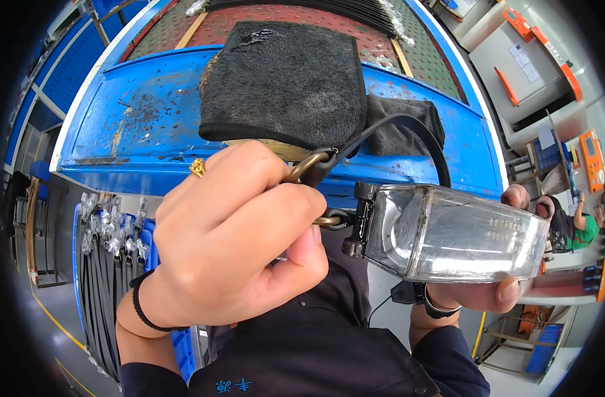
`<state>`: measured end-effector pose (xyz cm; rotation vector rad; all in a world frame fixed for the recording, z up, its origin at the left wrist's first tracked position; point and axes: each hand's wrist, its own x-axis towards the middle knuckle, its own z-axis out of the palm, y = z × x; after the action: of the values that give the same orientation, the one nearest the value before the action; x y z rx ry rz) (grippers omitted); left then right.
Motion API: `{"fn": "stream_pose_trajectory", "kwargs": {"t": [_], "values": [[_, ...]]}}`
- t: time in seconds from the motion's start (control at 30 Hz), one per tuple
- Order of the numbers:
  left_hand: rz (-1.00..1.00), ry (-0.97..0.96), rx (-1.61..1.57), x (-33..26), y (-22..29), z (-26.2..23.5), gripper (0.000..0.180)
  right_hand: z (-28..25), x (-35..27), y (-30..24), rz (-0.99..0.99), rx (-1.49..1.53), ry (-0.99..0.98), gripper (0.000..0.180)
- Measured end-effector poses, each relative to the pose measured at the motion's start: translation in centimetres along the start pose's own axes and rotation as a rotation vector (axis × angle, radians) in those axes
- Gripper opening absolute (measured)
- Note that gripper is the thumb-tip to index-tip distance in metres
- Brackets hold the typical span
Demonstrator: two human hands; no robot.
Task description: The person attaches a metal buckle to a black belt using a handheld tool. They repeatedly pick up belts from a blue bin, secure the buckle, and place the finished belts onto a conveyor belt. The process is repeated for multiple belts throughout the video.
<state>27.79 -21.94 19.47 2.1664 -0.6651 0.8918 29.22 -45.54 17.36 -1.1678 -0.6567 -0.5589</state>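
My left hand [239,228] is closed around a brass-coloured metal buckle [306,169] at the end of a narrow black strap [418,124]. From there the strap arches up and right, then drops behind a clear plastic container [461,231]. My right hand [494,291] grips this container from behind and below, its fingertips showing at the far end and lower edge. A black fitting like a roller [360,220] sits on the container's left end, close to the lower part of the buckle. Whether the right hand also holds the strap is hidden.
Ahead is a blue metal workbench [150,119] with dark stains. A folded black cloth [286,79] lies on it, beside a smaller dark cloth [402,126]. Several black straps [107,291] hang at the lower left. Someone in green [584,231] is at the far right.
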Motion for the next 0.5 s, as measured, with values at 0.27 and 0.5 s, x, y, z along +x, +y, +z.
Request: {"fn": "stream_pose_trajectory", "kwargs": {"t": [0.27,0.5], "values": [[-0.031,-0.001,-0.024,0.0,-0.1,0.0,0.024,-0.4,0.4,-0.3,-0.093,0.076,0.003,0.079],[0.001,0.187,0.135,-1.0,-2.6,-2.9,0.012,-3.7,3.8,-1.5,0.1,0.733,-0.109,0.046]]}}
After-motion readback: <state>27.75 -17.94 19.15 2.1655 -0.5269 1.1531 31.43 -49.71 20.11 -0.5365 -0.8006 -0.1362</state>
